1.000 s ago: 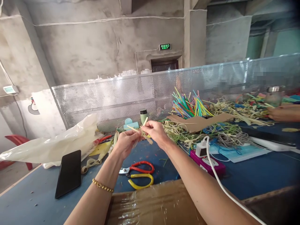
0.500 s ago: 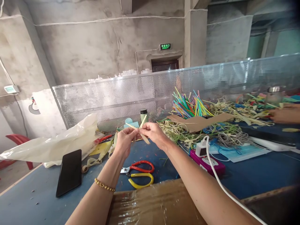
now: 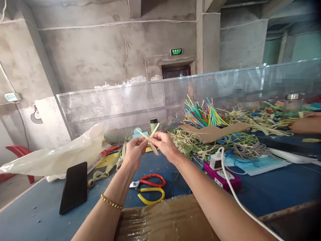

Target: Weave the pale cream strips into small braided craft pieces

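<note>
Evidently you want fine control, because you hold the pale yellow, narrow flat strips (image 3: 155, 130) by fingertips alone, raised over the blue tabletop (image 3: 97, 192) in front of you. Your bare left hand (image 3: 134, 149) pinches them from one side, thumb pressed to the bent forefinger; your bare right hand (image 3: 164, 143) pinches from the other, thumb and finger together. Two ends stick up and splay apart in a V, while a broader, paler tail hangs below your fingers. Gripping so near the crossing probably stops the pieces slipping; your fingers cover that spot, so I cannot tell whether they are knotted or merely overlapped.

The metal scissors with one red and one yellow handle (image 3: 151, 189) lie nearer you, between your forearms, seemingly placed for a quick reach. Beneath your arms, the brown, tape-covered cardboard (image 3: 163, 219) perhaps serves as a work surface. Just beyond your right hand, the tangled heap of pale and green strips (image 3: 185, 144) sits within easy reach, presumably as stock.
</note>
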A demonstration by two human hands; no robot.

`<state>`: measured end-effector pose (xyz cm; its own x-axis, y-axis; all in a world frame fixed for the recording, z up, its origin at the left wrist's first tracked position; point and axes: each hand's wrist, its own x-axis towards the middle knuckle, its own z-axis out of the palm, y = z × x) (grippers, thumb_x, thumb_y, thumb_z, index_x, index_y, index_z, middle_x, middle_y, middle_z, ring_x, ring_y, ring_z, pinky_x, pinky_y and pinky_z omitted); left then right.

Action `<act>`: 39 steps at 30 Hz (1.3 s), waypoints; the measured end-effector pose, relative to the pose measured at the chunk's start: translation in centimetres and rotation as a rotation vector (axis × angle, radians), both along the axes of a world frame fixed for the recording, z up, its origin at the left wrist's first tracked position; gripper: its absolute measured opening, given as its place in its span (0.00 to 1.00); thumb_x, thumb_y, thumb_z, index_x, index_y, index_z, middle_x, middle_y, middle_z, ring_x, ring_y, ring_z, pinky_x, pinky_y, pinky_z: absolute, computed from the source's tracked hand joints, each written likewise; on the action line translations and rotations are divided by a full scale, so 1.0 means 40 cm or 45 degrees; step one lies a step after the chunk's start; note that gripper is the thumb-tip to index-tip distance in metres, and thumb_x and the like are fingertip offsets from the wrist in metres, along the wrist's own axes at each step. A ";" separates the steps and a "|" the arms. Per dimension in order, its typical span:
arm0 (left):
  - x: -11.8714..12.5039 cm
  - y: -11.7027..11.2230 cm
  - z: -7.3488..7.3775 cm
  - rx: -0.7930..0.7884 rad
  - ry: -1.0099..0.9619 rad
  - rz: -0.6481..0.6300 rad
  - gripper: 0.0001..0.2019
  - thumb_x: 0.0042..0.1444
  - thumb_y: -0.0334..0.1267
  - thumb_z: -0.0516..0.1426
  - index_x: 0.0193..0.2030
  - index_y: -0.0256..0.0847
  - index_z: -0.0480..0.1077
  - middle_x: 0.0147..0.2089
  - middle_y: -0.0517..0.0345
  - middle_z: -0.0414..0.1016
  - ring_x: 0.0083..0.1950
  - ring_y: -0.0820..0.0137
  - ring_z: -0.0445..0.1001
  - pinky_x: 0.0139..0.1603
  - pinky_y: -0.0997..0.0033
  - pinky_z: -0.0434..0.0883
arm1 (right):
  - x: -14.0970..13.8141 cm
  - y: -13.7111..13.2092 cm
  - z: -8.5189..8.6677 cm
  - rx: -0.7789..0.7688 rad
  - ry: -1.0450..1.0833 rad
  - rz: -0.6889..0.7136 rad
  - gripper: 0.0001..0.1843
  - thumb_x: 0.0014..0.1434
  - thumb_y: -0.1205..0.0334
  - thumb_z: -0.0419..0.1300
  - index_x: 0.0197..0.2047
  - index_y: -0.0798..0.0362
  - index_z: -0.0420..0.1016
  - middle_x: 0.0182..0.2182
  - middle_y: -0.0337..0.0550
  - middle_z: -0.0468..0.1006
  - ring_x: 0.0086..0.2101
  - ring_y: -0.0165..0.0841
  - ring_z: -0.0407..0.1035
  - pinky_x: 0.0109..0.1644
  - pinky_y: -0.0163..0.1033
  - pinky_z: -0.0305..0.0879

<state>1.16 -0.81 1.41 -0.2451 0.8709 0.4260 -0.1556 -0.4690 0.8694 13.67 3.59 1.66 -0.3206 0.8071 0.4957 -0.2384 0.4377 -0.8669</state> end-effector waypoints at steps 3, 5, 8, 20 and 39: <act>-0.001 0.003 0.001 0.008 0.012 0.067 0.14 0.39 0.40 0.68 0.28 0.33 0.71 0.20 0.60 0.69 0.19 0.81 0.57 0.21 0.77 0.49 | -0.004 0.001 -0.003 0.002 0.007 0.000 0.16 0.47 0.52 0.69 0.28 0.55 0.70 0.23 0.39 0.76 0.24 0.29 0.68 0.28 0.35 0.63; -0.001 0.005 0.000 0.011 0.024 0.103 0.13 0.40 0.39 0.67 0.27 0.33 0.71 0.20 0.62 0.67 0.19 0.81 0.56 0.21 0.77 0.49 | -0.005 0.002 -0.005 0.006 0.012 -0.001 0.16 0.48 0.52 0.68 0.28 0.54 0.69 0.23 0.39 0.76 0.25 0.29 0.69 0.29 0.35 0.65; 0.000 0.008 -0.003 0.021 0.030 0.137 0.12 0.41 0.39 0.67 0.26 0.34 0.71 0.19 0.63 0.66 0.20 0.82 0.56 0.21 0.78 0.49 | -0.004 0.001 -0.006 0.003 0.020 0.001 0.16 0.48 0.53 0.68 0.29 0.54 0.69 0.23 0.38 0.75 0.25 0.31 0.71 0.30 0.36 0.66; 0.006 -0.013 0.006 -0.004 0.167 -0.222 0.16 0.45 0.45 0.66 0.30 0.33 0.74 0.23 0.60 0.67 0.18 0.83 0.49 0.20 0.76 0.42 | 0.002 -0.008 0.000 -0.020 0.068 0.085 0.11 0.51 0.57 0.65 0.29 0.55 0.70 0.20 0.37 0.74 0.22 0.27 0.66 0.26 0.32 0.61; -0.009 0.005 -0.012 -0.055 0.061 -0.201 0.15 0.44 0.40 0.67 0.22 0.32 0.69 0.20 0.63 0.62 0.19 0.83 0.53 0.20 0.78 0.48 | 0.017 -0.009 0.010 0.021 -0.236 -0.064 0.05 0.51 0.70 0.65 0.30 0.57 0.71 0.25 0.41 0.76 0.23 0.25 0.65 0.25 0.30 0.60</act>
<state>0.79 -0.62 0.93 -0.0843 0.9146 0.3955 -0.1824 -0.4044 0.8962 14.35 3.21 2.06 -0.3669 0.8166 0.4455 -0.0527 0.4599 -0.8864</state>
